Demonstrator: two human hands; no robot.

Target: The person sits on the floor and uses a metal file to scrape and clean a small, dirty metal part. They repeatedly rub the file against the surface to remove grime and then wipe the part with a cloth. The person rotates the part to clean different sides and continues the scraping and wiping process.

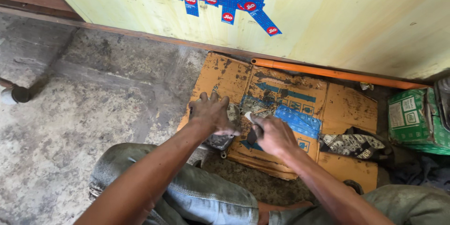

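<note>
My left hand presses down on a dirty grey metal part that rests on a flattened, oil-stained cardboard sheet. Its fingers spread over the top of the part and hide most of it. My right hand is closed around a small tool with a pale tip, and the tip touches the part just right of my left hand. Both forearms reach in from the bottom of the view over my knees in grey trousers.
An orange pipe lies along the foot of a pale yellow wall. A dirty patterned rag lies on the cardboard's right side. A green carton stands at the far right. Rough concrete floor spreads to the left.
</note>
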